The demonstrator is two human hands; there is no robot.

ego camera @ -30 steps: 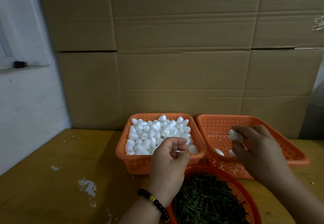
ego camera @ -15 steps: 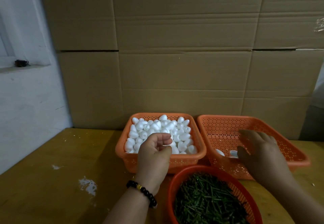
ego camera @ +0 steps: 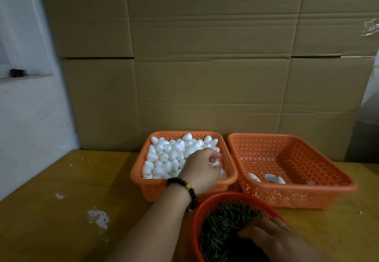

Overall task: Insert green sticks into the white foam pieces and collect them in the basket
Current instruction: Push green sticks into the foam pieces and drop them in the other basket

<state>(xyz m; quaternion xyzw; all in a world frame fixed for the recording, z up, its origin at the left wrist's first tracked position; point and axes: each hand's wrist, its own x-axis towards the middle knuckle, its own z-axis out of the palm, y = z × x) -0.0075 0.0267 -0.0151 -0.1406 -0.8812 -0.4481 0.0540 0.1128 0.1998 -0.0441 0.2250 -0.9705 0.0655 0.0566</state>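
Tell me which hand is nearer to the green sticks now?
The right hand: it rests on the green sticks in the round basket. The left hand is farther back, in the basket of white foam pieces.

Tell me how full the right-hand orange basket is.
Nearly empty. The right-hand orange basket shows mostly bare perforated floor, with only a few white foam pieces lying along its near wall.

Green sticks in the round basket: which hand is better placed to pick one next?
Right. The right hand already rests on the green sticks in the round basket, while the left hand is over in the foam-piece basket, fingers among the white foam pieces.
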